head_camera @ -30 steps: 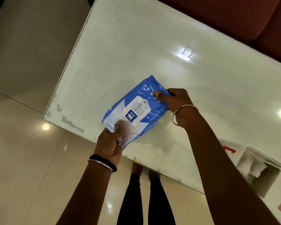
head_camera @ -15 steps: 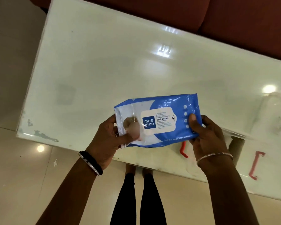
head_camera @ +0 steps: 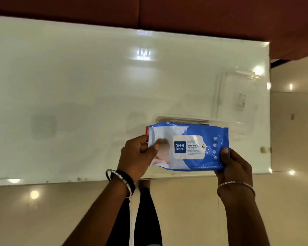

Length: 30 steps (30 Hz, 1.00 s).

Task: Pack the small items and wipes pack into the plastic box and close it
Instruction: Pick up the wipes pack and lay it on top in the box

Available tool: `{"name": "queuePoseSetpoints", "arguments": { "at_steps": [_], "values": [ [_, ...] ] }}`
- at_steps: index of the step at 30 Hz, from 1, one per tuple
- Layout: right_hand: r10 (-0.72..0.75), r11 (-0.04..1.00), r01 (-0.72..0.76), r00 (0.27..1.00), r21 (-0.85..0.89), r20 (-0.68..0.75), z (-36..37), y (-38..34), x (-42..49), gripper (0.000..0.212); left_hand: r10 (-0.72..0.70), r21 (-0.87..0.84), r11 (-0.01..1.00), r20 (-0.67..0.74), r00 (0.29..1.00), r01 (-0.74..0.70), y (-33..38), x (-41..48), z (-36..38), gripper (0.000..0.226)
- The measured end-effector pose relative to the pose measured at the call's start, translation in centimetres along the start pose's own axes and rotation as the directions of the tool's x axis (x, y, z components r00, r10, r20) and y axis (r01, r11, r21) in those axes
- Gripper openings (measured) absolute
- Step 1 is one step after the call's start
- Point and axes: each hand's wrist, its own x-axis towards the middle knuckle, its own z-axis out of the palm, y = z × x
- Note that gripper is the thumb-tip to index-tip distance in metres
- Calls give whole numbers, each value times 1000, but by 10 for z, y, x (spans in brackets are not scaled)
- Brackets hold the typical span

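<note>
1. One wipes pack [head_camera: 188, 145] is held level over the near edge of the counter [head_camera: 78, 86], one hand at each short end.
2. The pack is a soft, glossy plastic pouch, roughly rectangular, blue at the right and pale at the left, with crinkled sealed ends that catch the light. A white rounded label flap sits in its middle, printed "mee mee" and "Wet Wipes".
3. The left hand [head_camera: 137, 156] grips the left end: its fingers [head_camera: 144, 145] are curled and pressed against the film, thumb on top, pinching the pack.
4. The right hand [head_camera: 236, 166] takes the right end, thumb laid on the blue face and the remaining fingers tucked out of sight beneath, also pinching the pack.
5. One clear plastic box [head_camera: 194, 120] lies on the counter directly behind and under the pack; only its rounded, transparent far rim shows, with something brownish inside that is too hidden to tell apart.
6. One clear flat lid [head_camera: 238, 93], rectangular with rounded corners, lies on the counter further back to the right, apart from the box.
7. The counter is one long, white, glossy slab, rectangular, mirroring ceiling lights.
8. Wrists: two bangles on the left, one dark [head_camera: 130, 180] and one silvery; one thin silvery bangle [head_camera: 236, 184] on the right.
</note>
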Motion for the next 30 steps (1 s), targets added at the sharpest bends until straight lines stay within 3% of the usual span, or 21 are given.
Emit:
{"name": "queuePoseSetpoints", "arguments": {
  "at_steps": [3, 7, 10, 16, 21, 23, 26, 28, 30],
  "values": [
    [-19, 999, 17, 999, -48, -48, -2, 6, 19, 25, 63, 247, 968, -106, 992, -35, 3, 6, 21, 11],
    [-60, 989, 41, 990, -144, -129, 7, 16, 39, 34, 190, 536, 841, -163, 968, -74, 6, 13, 40, 10],
    [-172, 946, 115, 970, -302, -171, 15, 26, 46, 30, 255, 658, 751, -212, 943, -56, 11, 13, 50, 30],
    [-360, 814, 207, 913, -543, -191, 26, 33, 48, 25, 291, 797, 604, -190, 938, -26, 21, 6, 60, 36],
    [-387, 692, 188, 912, -697, -138, 33, 37, 50, 29, 438, 780, 554, 22, 899, -289, 12, 2, 71, 34],
    [-348, 626, 153, 932, -765, -99, 35, 35, 54, 32, 342, 783, 519, 177, 923, -342, 2, 10, 80, 44],
    [-327, 547, 133, 943, -826, -65, 36, 32, 55, 35, 228, 857, 310, 354, 907, -412, -14, 25, 90, 62],
    [-335, 460, 106, 940, -881, -62, 34, 29, 52, 36, 207, 887, 217, 367, 907, -408, -22, 31, 93, 68],
    [-384, 399, 108, 922, -910, -59, 33, 26, 45, 32, 215, 897, 199, 353, 911, -395, -27, 34, 94, 72]
  ]
}}
